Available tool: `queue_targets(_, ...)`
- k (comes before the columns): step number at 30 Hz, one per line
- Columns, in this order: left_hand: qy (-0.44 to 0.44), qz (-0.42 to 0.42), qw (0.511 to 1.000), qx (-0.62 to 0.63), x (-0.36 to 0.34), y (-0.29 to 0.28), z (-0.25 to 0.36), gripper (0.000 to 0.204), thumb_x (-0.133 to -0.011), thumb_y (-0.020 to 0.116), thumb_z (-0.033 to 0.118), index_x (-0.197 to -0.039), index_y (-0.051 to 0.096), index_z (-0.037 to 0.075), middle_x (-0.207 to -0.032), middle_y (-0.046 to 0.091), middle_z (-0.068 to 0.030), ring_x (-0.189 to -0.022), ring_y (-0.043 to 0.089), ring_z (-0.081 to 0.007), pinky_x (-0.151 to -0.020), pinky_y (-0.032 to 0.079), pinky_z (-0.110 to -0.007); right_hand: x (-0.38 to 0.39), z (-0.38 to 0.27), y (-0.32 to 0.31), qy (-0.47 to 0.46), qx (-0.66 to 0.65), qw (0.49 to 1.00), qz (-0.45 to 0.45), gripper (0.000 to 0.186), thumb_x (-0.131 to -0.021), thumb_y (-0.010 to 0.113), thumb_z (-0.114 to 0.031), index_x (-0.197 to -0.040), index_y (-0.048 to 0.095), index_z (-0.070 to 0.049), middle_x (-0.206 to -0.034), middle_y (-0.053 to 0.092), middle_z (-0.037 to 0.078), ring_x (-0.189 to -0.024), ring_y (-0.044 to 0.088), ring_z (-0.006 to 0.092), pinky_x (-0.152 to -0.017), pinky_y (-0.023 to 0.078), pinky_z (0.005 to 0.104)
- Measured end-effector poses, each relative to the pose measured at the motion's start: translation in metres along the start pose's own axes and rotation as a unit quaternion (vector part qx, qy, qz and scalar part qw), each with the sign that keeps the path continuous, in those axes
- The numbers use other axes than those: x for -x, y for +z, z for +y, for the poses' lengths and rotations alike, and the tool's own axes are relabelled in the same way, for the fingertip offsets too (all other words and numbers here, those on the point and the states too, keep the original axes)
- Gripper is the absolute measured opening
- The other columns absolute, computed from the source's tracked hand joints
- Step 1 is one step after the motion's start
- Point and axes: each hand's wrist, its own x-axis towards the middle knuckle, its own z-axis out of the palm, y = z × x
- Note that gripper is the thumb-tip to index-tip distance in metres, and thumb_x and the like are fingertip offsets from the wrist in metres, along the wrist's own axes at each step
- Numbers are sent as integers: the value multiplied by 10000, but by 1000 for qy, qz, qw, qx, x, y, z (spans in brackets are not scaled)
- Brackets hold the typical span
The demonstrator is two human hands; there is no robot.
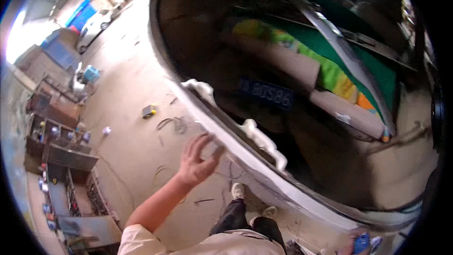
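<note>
My left hand (pixel 199 161) reaches out beside the white edge of a vehicle's body (pixel 236 153), fingers apart and bent, with nothing visible in them. Whether its fingertips touch the edge I cannot tell. At the lower right, my right hand (pixel 348 247) is partly cut off by the picture's rim and closed on a small blue object (pixel 362 243) whose kind is unclear. A whitish-grey piece (pixel 376 242) shows beside it. Two white, lumpy strips (pixel 264 142) lie along the edge of the dark opening or glass.
Inside or behind the dark area are a bright patterned cloth (pixel 332 73), pale boxes (pixel 347 113) and a blue plate. Metal bins (pixel 78 191) with parts stand at left. A small dark-and-yellow box (pixel 148 111) and loose cords (pixel 174 123) lie on the floor. A white car (pixel 92 30) stands farther back.
</note>
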Motion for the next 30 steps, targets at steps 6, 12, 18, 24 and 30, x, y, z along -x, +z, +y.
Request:
queue_targets(6,-31,47,997,46,18,22,-8,283,-806,606,-6,-1085,570,16,-1225,459,-216,-1152,467,-362,-970,387,-440,3,-82,40,-96,70,977,-176,209,-802,596,-149,-978,622,-40,-883,587,127,-834,570,251,-741,454,355)
queue_targets(12,-47,24,995,80,-1,3,16,242,-797,594,38,-1037,594,3,-1174,465,-215,-1104,462,-390,-938,381,-474,1,-102,79,-347,247,893,-145,341,-762,577,-190,-1063,594,-32,-896,553,83,-913,541,231,-815,441,380)
queue_targets(18,-37,24,979,197,-3,-23,52,205,-738,598,-15,-935,646,12,-1102,526,-191,-1030,536,-328,-872,438,-403,19,-124,103,-348,358,859,-112,361,-807,500,-198,-1113,575,-21,-1102,579,136,-1123,502,274,-1016,344,416)
queue_targets(24,30,1,927,374,-5,-47,75,249,-684,561,-51,-908,650,10,-1008,549,-193,-941,559,-316,-807,465,-391,27,-143,115,-380,393,828,-128,380,-819,484,-202,-1130,567,0,-1152,576,162,-1177,485,291,-1046,319,435)
queue_targets(30,109,-71,879,459,-15,-72,91,304,-640,617,-9,-931,686,44,-988,571,-139,-937,573,-297,-788,470,-402,34,-149,130,-374,390,835,-105,375,-792,506,-196,-1102,583,1,-1098,596,159,-1132,507,280,-1043,329,429)
